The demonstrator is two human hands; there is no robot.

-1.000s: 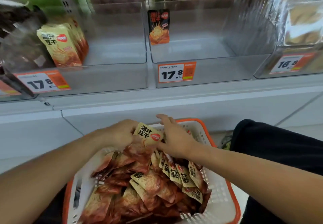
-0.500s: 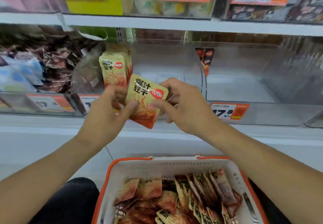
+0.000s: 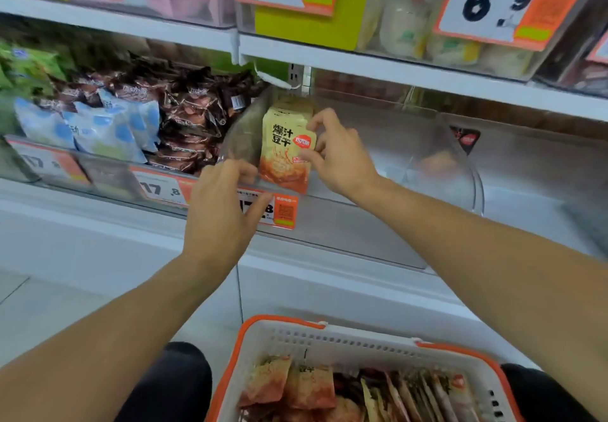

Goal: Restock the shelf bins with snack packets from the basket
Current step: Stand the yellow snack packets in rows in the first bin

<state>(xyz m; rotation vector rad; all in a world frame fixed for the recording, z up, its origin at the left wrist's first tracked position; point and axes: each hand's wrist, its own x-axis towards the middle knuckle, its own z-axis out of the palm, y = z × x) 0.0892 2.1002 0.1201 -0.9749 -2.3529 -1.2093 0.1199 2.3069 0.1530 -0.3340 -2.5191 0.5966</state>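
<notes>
- A person's right hand (image 3: 340, 155) pinches a yellow-and-orange snack packet (image 3: 286, 150) by its right edge, thumb and fingers curled on it, holding it upright inside a clear shelf bin (image 3: 332, 224) on the middle shelf.
- The packet stands at the left end of that bin, just in front of more packets of the same kind (image 3: 291, 105) lined up behind it.
- The left hand (image 3: 223, 211) is at the bin's front wall, fingers curled over its top rim and thumb stretched across the orange-and-white price tag (image 3: 278, 211) on the front; the grip appears to close on the rim.
- To the left, a neighbouring bin holds dark brown packets (image 3: 194, 115) and pale blue packets (image 3: 98, 129), with another price tag (image 3: 161, 188) reading 17.8 on its front.
- To the right, a further clear bin (image 3: 460, 165) shows a single dark packet (image 3: 465, 137) near its back.
- On the shelf above, clear bins carry two large price cards (image 3: 503, 3) marked 6.9.
- Below, a white basket (image 3: 329, 339) with an orange rim sits between the person's dark-clad knees, filled with more orange and red snack packets (image 3: 309, 385), some standing on edge in a row at the right.
</notes>
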